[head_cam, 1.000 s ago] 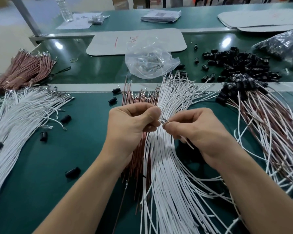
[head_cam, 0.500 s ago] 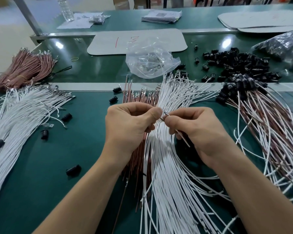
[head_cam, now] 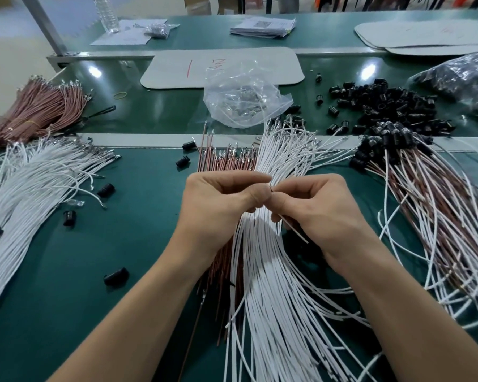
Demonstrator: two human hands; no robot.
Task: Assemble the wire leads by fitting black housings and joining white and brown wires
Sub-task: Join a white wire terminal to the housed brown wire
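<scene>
Two stock piles sit at the left of the table (head_cam: pixel 66 299): brown wires (head_cam: pixel 36 111) far, white wires (head_cam: pixel 33 175) nearer, both in easy reach. Loose black housings (head_cam: pixel 116 276) lie scattered beside them. Your left hand (head_cam: pixel 221 205) keeps a narrow grip on the tip of a thin wire (head_cam: pixel 294 229), likely to steady it; whether a housing hides inside, I cannot tell. Your right hand (head_cam: pixel 315 208) pinches the same wire just behind, tail trailing near. Finished leads (head_cam: pixel 425 202) fan out right, clear of your work.

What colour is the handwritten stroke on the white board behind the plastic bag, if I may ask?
The stroke is red; head view.
</scene>
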